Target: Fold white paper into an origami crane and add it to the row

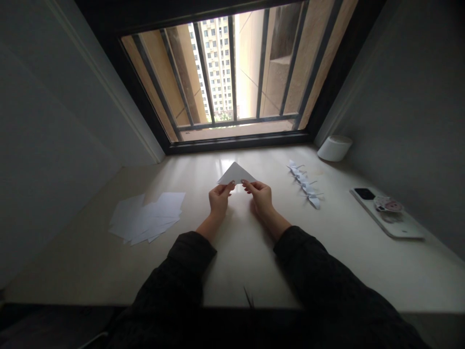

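A white sheet of paper (236, 173), folded into a triangle with its point toward the window, is held up in both hands. My left hand (219, 196) pinches its lower edge just left of the middle. Close beside it, my right hand (260, 195) pinches the same edge with thumb and fingers, a small gap between the two. To the left lies a loose, fanned pile of white paper sheets (148, 218). Several small folded paper cranes (304, 183) stand in a slanting row to the right of my right hand.
A pale windowsill counter (240, 261) carries everything, its front edge near my body. On the right lie a phone (385, 218) with a round decorated grip and, farther back, a white cylindrical object (334, 148). Ahead is a dark-framed window (240, 144) with bars; walls close both sides.
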`<state>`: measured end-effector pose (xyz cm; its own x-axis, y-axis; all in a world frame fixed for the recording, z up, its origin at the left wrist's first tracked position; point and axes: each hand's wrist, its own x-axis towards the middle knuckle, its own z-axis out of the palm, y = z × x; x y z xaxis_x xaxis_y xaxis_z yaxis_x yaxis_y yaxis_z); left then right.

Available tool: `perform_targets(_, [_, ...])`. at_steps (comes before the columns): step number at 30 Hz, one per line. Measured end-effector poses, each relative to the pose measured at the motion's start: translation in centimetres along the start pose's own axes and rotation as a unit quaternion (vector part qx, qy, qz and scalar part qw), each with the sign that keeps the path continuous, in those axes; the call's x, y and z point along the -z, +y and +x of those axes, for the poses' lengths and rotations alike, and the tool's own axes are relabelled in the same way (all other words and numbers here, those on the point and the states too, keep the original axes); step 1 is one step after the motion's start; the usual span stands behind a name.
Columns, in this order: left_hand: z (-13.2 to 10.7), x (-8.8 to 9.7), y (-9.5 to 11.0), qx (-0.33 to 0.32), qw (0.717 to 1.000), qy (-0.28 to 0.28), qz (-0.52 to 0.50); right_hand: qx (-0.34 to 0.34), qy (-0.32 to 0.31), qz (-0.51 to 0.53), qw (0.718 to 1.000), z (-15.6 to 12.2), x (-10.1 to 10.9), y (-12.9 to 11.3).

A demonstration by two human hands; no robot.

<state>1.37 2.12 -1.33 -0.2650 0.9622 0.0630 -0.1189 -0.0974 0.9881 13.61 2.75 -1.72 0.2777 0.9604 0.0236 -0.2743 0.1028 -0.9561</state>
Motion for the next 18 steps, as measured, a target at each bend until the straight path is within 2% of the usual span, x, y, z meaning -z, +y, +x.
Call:
perform_targets(12, [0.8,0.1,-0.5,0.025,0.999,0.029,-0.020,-0.006,0.023,0.015,1.000,0.9,0.5,0.7])
perform_targets(14, [1.3,0.5,-0.6,0.036,0.997,0.053,-0.042,-0.013,0.042,0.028,0.999,1.4,1.0,0.9])
perform_targets(18, [3.2,2.1,-0.6,0.040,0.983,0.143,-0.111,-0.003,0.105,0.063,0.992,2.5,2.0,1.1])
